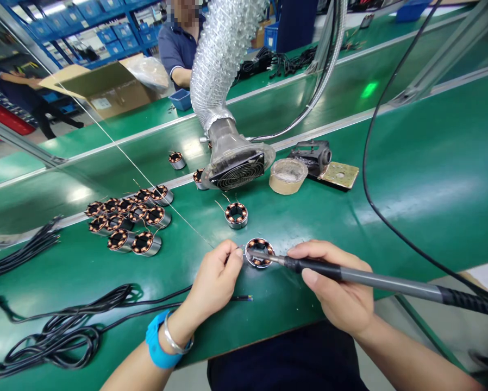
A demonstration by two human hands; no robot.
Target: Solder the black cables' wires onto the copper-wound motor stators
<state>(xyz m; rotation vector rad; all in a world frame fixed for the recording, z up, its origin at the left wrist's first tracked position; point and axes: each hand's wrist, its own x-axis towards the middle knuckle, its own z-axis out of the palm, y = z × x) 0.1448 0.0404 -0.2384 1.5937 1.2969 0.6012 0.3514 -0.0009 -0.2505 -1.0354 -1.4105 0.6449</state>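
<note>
Green tabletop (423,174) fills most of the view; near edge runs close below both hands, and working room opens to the right, between the round tub (285,186) and that edge. Silver duct (227,60) hangs beyond the work, limiting lift straight ahead. Soldering iron (390,281) next: looks stiff and fairly light, to be held by its dark grip, well back from the metal tip; its cord may drag. Right hand (342,290) has its fingers clamped around that grip. Left hand (215,277): thumb and forefinger together in a pinch; anything between them too small to tell. Wound ring (259,264) sits on the tabletop between the hands, iron tip overlapping its opening, contact unclear. Rim looks rigid, probably smooth and dense for its size; best held by the outer wall, sparing the copper windings, likely fragile.
</note>
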